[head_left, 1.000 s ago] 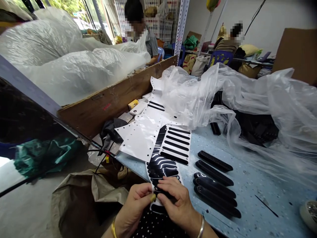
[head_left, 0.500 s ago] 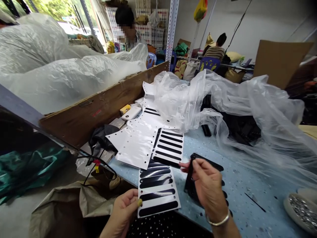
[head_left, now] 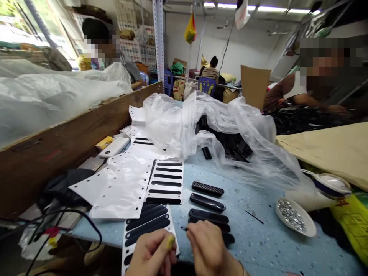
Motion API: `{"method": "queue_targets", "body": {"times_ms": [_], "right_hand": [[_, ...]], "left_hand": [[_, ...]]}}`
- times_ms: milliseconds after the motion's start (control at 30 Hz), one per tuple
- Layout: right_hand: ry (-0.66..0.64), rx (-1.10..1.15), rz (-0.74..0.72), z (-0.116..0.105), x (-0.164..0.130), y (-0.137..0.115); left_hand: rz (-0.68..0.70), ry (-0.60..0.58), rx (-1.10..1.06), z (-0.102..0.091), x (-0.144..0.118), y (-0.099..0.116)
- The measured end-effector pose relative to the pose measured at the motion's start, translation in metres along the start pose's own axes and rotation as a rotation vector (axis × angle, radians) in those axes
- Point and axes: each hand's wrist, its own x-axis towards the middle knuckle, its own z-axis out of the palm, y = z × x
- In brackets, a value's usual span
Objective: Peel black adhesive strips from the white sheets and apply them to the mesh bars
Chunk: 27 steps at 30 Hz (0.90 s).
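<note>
My left hand is closed, thumb against curled fingers, with a yellow covering on the thumb tip. It is in front of a white sheet with black rounded strips, hiding the lower part. Close by on the right, my right hand is closed in a pinch, and a small dark tip pokes out at its fingers. What either hand holds is mostly hidden. Beyond the right hand lie several long black pieces in a row, the farthest one mesh-patterned. A second strip sheet lies farther back.
White punched sheets lie left, by a wooden board. Clear plastic covers black parts at the back. A bowl of small metal pieces is at right. Co-workers sit at left, back and right.
My view has swung right. My left hand has left the strip sheet's edge and moved right; my right hand has come down beside it, away from the black piece it was gripping.
</note>
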Motion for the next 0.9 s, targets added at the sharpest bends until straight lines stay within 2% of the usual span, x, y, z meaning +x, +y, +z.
{"method": "queue_targets", "body": {"times_ms": [67,167,367,533,633,700,800,833,900], "right_hand": [[-0.005,-0.111,-0.124,-0.003,0.002,0.001],[-0.008,-0.124,-0.127,-0.020,0.003,0.011],[0.056,-0.071,0.070,-0.056,-0.013,0.046],[0.042,-0.027,0.110,-0.060,-0.021,0.059],[0.067,-0.022,0.121,-0.062,-0.019,0.065],[0.093,-0.029,0.153,-0.069,-0.016,0.073],[0.124,-0.024,0.277,-0.080,-0.012,0.092],[0.124,-0.006,0.332,-0.083,-0.010,0.100],[0.086,0.062,0.428,-0.083,-0.009,0.115]], "left_hand": [[-0.033,-0.148,-0.093,0.021,0.020,0.009],[-0.057,-0.252,-0.153,0.037,0.040,0.020],[-0.084,-0.267,-0.217,0.038,0.059,0.040],[-0.080,-0.315,-0.169,0.045,0.076,0.044],[-0.073,-0.346,-0.026,0.045,0.090,0.049],[0.003,-0.284,0.184,0.039,0.103,0.053],[0.267,-0.010,0.497,0.028,0.125,0.055],[0.348,0.047,0.567,0.026,0.132,0.053],[0.435,0.014,0.649,0.024,0.143,0.048]]}}
